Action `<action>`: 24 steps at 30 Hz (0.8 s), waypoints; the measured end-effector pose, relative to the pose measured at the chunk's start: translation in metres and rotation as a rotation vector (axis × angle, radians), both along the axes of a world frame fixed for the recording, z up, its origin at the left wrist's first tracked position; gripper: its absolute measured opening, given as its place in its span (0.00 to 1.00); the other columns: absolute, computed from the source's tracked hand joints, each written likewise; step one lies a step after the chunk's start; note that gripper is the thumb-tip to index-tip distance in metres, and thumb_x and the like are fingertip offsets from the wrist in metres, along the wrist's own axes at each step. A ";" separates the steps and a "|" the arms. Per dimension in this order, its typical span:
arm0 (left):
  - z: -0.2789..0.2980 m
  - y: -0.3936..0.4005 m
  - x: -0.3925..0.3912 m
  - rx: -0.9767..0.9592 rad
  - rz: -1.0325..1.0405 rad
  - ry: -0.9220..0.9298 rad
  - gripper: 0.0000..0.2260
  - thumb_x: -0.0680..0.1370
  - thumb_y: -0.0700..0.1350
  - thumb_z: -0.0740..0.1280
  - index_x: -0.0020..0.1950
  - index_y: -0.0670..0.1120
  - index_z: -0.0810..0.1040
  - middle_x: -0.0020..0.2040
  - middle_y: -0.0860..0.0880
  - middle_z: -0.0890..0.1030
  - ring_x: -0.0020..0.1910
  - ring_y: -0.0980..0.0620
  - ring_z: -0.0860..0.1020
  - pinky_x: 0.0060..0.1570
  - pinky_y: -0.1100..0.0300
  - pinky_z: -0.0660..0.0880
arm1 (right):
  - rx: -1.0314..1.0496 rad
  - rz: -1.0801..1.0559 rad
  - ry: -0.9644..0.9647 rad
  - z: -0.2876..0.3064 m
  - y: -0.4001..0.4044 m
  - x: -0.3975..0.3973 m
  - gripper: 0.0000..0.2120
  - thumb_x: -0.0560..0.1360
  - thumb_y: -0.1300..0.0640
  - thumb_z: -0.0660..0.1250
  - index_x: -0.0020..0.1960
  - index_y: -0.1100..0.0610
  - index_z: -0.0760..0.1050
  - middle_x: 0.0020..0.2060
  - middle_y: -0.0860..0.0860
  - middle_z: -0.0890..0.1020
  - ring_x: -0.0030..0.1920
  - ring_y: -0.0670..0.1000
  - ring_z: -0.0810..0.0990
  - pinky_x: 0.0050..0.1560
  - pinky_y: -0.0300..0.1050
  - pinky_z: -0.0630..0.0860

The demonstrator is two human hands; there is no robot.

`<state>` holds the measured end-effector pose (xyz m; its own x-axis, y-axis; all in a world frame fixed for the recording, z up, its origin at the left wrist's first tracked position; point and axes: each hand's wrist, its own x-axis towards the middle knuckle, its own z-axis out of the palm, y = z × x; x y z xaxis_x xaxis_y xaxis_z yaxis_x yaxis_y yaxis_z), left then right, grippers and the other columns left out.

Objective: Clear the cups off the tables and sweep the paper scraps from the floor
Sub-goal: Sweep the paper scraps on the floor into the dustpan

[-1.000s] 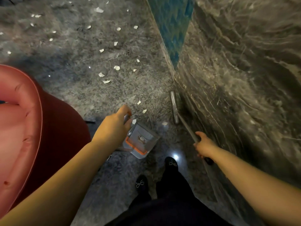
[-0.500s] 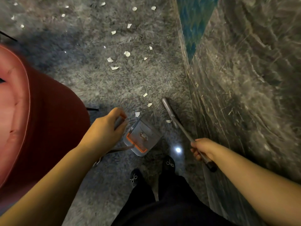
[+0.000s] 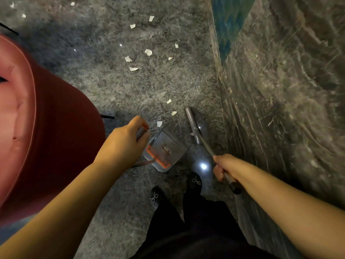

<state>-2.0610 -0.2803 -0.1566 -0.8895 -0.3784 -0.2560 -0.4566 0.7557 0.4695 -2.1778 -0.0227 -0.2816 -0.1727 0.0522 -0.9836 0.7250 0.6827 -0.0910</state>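
Observation:
My left hand (image 3: 124, 142) grips the upright handle of a grey dustpan (image 3: 164, 149) with an orange comb edge; the pan rests on the grey marble floor just ahead of my feet. A bit of debris lies inside it. My right hand (image 3: 223, 166) grips the metal handle of a broom (image 3: 194, 126), whose grey head sits on the floor right of the pan, close to the wall. White paper scraps (image 3: 159, 123) lie just beyond the pan's mouth, and several more scraps (image 3: 133, 68) are scattered farther ahead. No cups are in view.
A red upholstered chair (image 3: 46, 116) fills the left side, close to my left arm. A dark marble wall (image 3: 280, 90) with a blue panel (image 3: 226, 25) runs along the right. My black shoes (image 3: 195, 181) stand right behind the pan.
The broom head has swung away from the wall toward the pan and the nearest scraps. The view has moved forward, so the scraps ahead sit lower in the frame. Both grips are unchanged.

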 end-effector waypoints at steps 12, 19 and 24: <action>0.000 -0.007 0.019 0.030 -0.009 0.018 0.04 0.81 0.49 0.63 0.52 0.51 0.69 0.32 0.48 0.76 0.28 0.49 0.75 0.28 0.51 0.71 | -0.124 -0.393 -0.282 0.032 -0.010 0.055 0.17 0.83 0.49 0.55 0.37 0.56 0.64 0.22 0.49 0.63 0.14 0.43 0.59 0.15 0.30 0.55; 0.007 -0.013 0.034 -0.032 -0.022 0.026 0.06 0.81 0.48 0.63 0.54 0.47 0.70 0.30 0.49 0.73 0.28 0.50 0.72 0.26 0.54 0.65 | -0.247 -0.330 -0.140 0.061 -0.015 0.072 0.08 0.82 0.59 0.56 0.44 0.55 0.67 0.24 0.49 0.63 0.17 0.42 0.60 0.15 0.31 0.56; 0.017 -0.035 0.065 -0.067 0.060 0.069 0.06 0.81 0.49 0.63 0.53 0.49 0.69 0.31 0.50 0.72 0.31 0.42 0.74 0.28 0.52 0.67 | -0.265 -0.183 0.025 0.074 -0.030 0.078 0.04 0.82 0.59 0.56 0.51 0.53 0.68 0.23 0.49 0.65 0.17 0.43 0.61 0.18 0.32 0.59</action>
